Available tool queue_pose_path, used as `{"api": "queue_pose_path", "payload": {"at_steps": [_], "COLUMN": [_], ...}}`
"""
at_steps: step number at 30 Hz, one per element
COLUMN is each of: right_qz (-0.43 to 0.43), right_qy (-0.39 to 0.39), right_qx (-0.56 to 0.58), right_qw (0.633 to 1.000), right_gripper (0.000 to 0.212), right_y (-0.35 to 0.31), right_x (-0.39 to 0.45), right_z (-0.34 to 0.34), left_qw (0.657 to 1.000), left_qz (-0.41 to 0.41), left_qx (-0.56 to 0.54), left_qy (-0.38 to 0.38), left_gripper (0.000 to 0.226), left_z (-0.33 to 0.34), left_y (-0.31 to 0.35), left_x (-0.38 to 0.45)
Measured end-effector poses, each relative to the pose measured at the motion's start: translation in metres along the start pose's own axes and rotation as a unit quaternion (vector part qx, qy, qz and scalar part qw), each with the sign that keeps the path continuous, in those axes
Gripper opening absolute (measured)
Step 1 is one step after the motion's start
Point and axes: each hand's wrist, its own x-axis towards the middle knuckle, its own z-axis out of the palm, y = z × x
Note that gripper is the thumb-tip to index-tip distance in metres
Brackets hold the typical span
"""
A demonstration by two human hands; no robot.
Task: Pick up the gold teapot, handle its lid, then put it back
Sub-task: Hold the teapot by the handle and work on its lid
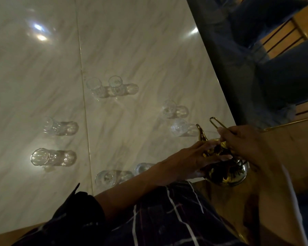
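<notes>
Two hands met on the polished gold metal teapot (226, 173) near the marble table's edge: right hand (247, 142) curled around its thin wire handle (219, 124), left hand (190, 160) with fingers extended across the lid; likely rigid, slippery, moderately heavy.

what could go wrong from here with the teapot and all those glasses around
1. The teapot sits at the table edge, so it could slip off if a grip loosens.
2. The spout points at a nearby glass and could knock it over.
3. The left hand lies across the top and the right hand grips the wire handle; the lid could drop.
</notes>
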Motion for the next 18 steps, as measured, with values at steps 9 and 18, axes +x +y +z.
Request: {"api": "queue_pose_path", "payload": {"at_steps": [9, 18], "right_qz": [-0.009, 0.009], "right_qy": [-0.010, -0.004], "right_qx": [-0.002, 0.006], "right_qw": [1.000, 1.000], "right_gripper": [0.039, 0.040], "right_y": [0.002, 0.014], "right_x": [0.001, 0.007], "right_z": [-0.001, 0.001], "left_qw": [1.000, 0.999], "left_qz": [-0.005, -0.009], "left_qx": [0.013, 0.026], "left_qy": [-0.013, -0.025], "left_gripper": [0.071, 0.072], "left_z": [0.004, 0.005], "left_y": [-0.002, -0.003], "left_x": [0.000, 0.001]}}
